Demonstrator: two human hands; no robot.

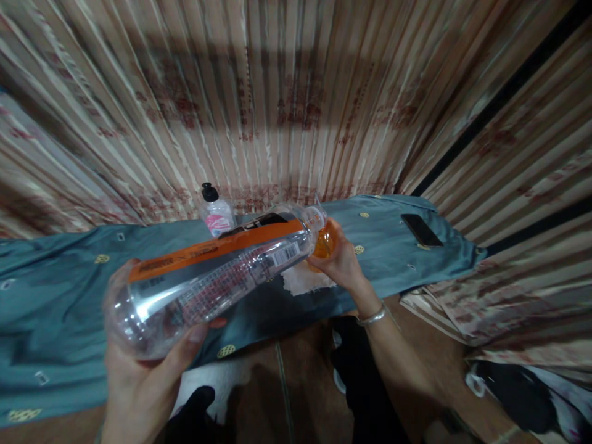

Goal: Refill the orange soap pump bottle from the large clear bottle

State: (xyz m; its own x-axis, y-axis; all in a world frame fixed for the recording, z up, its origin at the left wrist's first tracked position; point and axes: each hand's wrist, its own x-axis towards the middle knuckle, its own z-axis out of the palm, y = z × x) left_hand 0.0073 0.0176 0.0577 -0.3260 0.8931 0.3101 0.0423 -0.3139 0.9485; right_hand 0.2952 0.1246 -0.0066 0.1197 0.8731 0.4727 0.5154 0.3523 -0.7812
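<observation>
A large clear plastic bottle [222, 265] with an orange and black label lies tilted across the middle, its neck to the right. My left hand [143, 364] is wrapped round its base end. At the bottle's mouth, my right hand [340, 256] holds a small container [324, 243] with orange liquid in it. The mouth is right at this container; whether they touch I cannot tell. Any liquid left in the large bottle is hard to make out. Below the container a whitish paper or cloth [305, 280] lies on the covered surface.
A small bottle [217, 213] with a black cap and pink label stands behind the large bottle. A dark phone [421, 230] lies to the right on the teal patterned cloth [383, 265]. Pleated curtains [277, 123] hang behind, and a dark pole [490, 105] slants at the right.
</observation>
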